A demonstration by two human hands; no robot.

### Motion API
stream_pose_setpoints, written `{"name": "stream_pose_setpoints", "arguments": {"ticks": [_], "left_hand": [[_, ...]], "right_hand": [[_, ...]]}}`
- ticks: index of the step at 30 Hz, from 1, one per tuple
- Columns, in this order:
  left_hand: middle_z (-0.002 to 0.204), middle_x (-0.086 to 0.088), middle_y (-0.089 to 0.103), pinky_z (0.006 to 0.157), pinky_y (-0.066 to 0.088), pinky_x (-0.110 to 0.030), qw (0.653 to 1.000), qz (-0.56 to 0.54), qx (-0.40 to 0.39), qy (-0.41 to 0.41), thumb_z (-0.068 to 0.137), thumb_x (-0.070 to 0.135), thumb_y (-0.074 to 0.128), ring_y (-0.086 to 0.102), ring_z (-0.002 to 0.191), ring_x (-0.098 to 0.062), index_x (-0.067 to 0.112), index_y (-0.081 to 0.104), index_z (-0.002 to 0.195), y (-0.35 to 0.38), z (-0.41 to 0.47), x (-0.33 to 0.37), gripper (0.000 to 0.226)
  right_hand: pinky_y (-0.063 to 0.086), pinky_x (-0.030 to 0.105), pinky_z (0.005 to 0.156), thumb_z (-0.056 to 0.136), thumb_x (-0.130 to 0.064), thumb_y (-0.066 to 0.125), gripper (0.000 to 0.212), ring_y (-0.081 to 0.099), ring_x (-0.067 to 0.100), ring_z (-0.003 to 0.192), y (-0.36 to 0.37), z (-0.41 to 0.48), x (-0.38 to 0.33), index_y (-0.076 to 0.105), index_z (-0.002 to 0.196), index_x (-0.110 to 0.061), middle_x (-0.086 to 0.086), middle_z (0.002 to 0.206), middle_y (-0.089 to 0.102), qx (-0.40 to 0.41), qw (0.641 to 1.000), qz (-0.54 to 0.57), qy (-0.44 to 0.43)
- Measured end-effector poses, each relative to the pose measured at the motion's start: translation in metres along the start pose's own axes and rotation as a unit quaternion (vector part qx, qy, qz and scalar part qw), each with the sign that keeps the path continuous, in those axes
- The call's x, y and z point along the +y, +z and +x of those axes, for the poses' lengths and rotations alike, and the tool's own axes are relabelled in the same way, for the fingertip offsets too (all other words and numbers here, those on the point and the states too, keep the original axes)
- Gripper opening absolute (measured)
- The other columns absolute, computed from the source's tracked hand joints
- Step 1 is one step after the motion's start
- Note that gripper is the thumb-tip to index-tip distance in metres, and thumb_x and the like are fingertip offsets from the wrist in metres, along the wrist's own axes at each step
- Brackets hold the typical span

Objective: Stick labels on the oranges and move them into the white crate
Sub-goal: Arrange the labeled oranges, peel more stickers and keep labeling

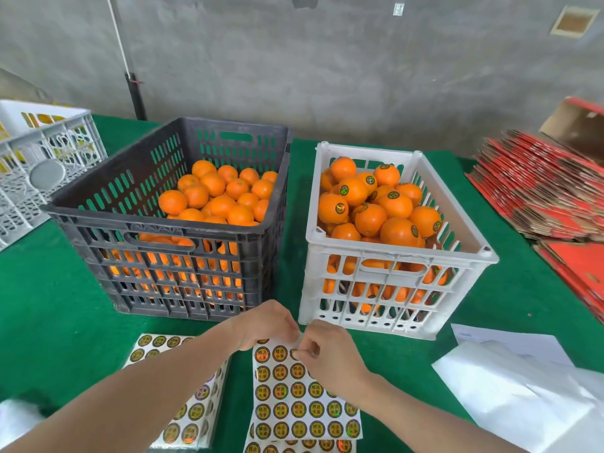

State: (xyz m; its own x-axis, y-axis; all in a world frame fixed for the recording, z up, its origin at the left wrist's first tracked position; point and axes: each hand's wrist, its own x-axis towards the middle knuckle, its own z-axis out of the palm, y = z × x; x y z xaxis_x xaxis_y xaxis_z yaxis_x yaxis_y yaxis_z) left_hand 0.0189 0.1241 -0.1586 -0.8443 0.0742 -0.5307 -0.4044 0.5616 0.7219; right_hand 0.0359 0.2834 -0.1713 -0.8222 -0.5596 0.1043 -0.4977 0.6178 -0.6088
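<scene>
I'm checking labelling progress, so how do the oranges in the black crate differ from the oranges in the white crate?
The oranges in the black crate look bare; the oranges in the white crate mostly carry round dark-and-gold labels. The black crate holds a pile well below its rim, while the white crate is filled to about rim height. Both piles are round, bright orange fruit of similar size.

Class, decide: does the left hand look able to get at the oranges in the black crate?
Probably yes: the black crate is open-topped, right beyond the left hand. It must first let go of the label sheet and rise over the near wall.
</scene>
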Motion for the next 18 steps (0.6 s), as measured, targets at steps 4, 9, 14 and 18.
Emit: {"name": "stream_pose_setpoints", "arguments": {"ticks": [4, 9, 14, 18], "left_hand": [[0.074, 0.007, 0.063, 0.056, 0.043, -0.009, 0.997, 0.050, -0.003, 0.062, 0.081, 0.012, 0.062, 0.058, 0.070, -0.009, 0.021, 0.064, 0.072, 0.004, 0.004, -0.014, 0.013], [0.122, 0.003, 0.061, 0.094, 0.043, -0.023, 0.939, 0.285, 0.033, 0.187, 0.089, 0.033, 0.061, 0.056, 0.108, -0.012, 0.019, 0.059, 0.126, 0.003, -0.008, -0.017, 0.040], [0.058, 0.013, 0.057, 0.050, 0.036, -0.011, 0.847, 0.098, 0.293, 0.432, 0.082, 0.023, 0.053, 0.046, 0.050, -0.002, 0.017, 0.064, 0.068, -0.069, -0.068, 0.019, 0.019], [0.051, 0.007, 0.054, 0.053, 0.038, -0.022, 0.857, -0.082, 0.410, 0.303, 0.088, 0.015, 0.056, 0.045, 0.047, -0.002, 0.016, 0.055, 0.053, -0.154, -0.070, 0.045, 0.035]], "right_hand": [[0.039, 0.014, 0.061, 0.082, -0.010, 0.069, 0.019, 0.047, 0.000, 0.060, -0.021, 0.007, -0.007, 0.062, 0.067, -0.019, -0.009, 0.065, 0.057, 0.041, 0.986, 0.151, 0.065], [0.040, 0.012, 0.062, 0.085, -0.013, 0.066, 0.022, 0.054, 0.001, 0.068, -0.057, 0.028, -0.042, 0.059, 0.077, -0.031, -0.013, 0.071, 0.059, 0.139, 0.969, 0.198, -0.051], [0.043, 0.008, 0.070, 0.092, -0.018, 0.049, 0.020, 0.057, 0.002, 0.083, -0.080, 0.073, -0.089, 0.049, 0.102, -0.035, -0.014, 0.085, 0.059, 0.240, 0.934, 0.186, -0.187], [0.041, 0.014, 0.065, 0.096, -0.006, 0.043, 0.019, 0.054, 0.004, 0.077, -0.075, 0.140, -0.112, 0.046, 0.113, -0.013, -0.004, 0.083, 0.057, 0.220, 0.952, 0.129, -0.170]]}}
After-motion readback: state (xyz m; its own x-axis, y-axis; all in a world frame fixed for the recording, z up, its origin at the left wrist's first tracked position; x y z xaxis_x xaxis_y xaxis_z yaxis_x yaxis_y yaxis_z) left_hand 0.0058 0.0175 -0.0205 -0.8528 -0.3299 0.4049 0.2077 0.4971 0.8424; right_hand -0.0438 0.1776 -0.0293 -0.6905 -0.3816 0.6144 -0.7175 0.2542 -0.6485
